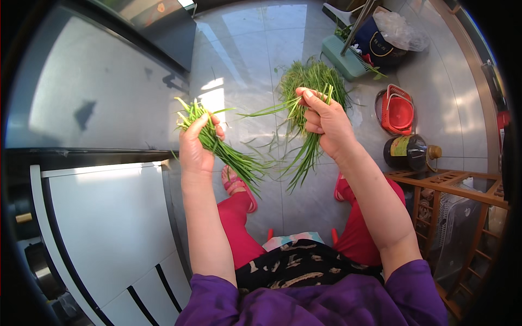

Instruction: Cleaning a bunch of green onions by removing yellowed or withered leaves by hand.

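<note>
My left hand (197,142) grips a thick bunch of green chives (232,155), its cut ends up and its leaf tips hanging toward the right. In my right hand (326,120) is a thinner bunch of chives (308,157), which droops below the fist. Thumb and forefinger of that hand also pinch a few strands (269,109) that stick out to the left. Behind the right hand, a large heap of chives (310,77) lies on the grey tiled floor (244,53). Loose leaves are strewn between the two hands.
A green dustpan (344,57) holding plant scraps stands beyond the heap, near a dark blue bag (377,40). Along the right are a red plastic basket (397,110), a large dark bottle (408,151) and a wooden rack (448,185). A white cabinet (106,228) flanks the left.
</note>
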Motion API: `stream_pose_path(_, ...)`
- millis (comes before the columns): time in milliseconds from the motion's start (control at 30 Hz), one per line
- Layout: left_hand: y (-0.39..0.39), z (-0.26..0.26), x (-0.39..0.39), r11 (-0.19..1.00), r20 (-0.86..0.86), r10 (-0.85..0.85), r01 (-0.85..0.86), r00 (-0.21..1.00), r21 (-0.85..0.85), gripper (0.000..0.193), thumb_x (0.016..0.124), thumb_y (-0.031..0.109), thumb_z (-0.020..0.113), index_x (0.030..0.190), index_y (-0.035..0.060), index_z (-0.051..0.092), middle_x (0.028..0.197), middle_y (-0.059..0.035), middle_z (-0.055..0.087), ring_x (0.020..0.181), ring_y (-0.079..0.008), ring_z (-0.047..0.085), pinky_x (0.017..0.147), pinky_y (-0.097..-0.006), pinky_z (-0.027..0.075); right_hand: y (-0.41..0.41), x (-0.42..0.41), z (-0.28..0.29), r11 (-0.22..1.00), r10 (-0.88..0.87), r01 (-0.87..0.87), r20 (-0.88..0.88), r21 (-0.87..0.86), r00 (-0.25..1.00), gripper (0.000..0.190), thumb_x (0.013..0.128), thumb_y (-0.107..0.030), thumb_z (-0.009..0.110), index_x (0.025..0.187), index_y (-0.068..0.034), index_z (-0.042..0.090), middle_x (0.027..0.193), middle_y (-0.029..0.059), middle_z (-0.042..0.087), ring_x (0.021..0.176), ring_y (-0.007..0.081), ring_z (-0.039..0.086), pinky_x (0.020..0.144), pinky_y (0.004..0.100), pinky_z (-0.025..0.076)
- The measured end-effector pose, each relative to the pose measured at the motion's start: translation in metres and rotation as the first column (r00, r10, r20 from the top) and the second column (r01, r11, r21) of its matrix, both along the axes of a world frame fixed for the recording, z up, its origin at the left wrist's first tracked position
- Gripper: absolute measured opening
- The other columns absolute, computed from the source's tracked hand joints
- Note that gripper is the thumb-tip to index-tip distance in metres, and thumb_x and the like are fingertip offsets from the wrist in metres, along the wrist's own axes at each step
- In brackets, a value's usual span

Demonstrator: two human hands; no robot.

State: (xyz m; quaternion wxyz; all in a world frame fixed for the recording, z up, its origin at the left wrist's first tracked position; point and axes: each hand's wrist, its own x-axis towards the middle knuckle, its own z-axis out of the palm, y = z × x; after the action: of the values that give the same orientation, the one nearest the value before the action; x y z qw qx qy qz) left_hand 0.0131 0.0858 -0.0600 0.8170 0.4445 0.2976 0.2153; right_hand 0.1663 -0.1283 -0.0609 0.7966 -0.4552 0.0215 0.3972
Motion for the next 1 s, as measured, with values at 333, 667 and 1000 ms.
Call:
stream_pose_path(333, 0.000, -0.005, 0.000, 0.991, 0.024, -0.116, 0.117, 0.993, -0.069, 0.021, 0.089, 0.015, 0.055, 0.105, 0.0020, 0.056, 0.086, -0.0085, 0.060, 0.070, -0.0182, 0.058, 0.063, -0.0308, 0.046, -0.002, 0.003, 0.005, 0.997, 0.072, -0.073, 0.089, 0.007, 0.993, 0.019, 0.097, -0.022, 0.050, 0.091, -0.007, 0.059, 0.086, -0.0026, 0.055, 0.053, 0.0025, 0.031, 0.047, 0.0193, 0.027)
stream_pose_path(667, -0.041, -0.001, 0.020, 0.941, -0.006, -0.296, 0.291, 0.955, -0.174, 0.033, 0.080, 0.009, 0.055, 0.111, -0.0029, 0.058, 0.086, -0.0110, 0.062, 0.070, -0.0202, 0.060, 0.066, -0.0310, 0.048, 0.011, -0.015, 0.005, 0.956, 0.281, -0.249, 0.248, -0.153, 0.927, 0.023, 0.096, -0.029, 0.050, 0.087, -0.008, 0.052, 0.073, 0.0004, 0.056, 0.057, 0.0104, 0.050, 0.050, 0.0227, 0.039)
stream_pose_path(1000, -0.063, -0.002, 0.027, 0.913, 0.008, -0.378, 0.374, 0.926, -0.164, 0.021, 0.080, 0.003, 0.061, 0.101, -0.0005, 0.062, 0.081, -0.0121, 0.065, 0.067, -0.0212, 0.063, 0.061, -0.0323, 0.053, 0.020, -0.025, 0.006, 0.961, 0.236, -0.153, 0.390, -0.232, 0.890, 0.018, 0.087, -0.018, 0.066, 0.095, -0.002, 0.065, 0.078, -0.0002, 0.063, 0.075, 0.0055, 0.055, 0.068, 0.0233, 0.044)
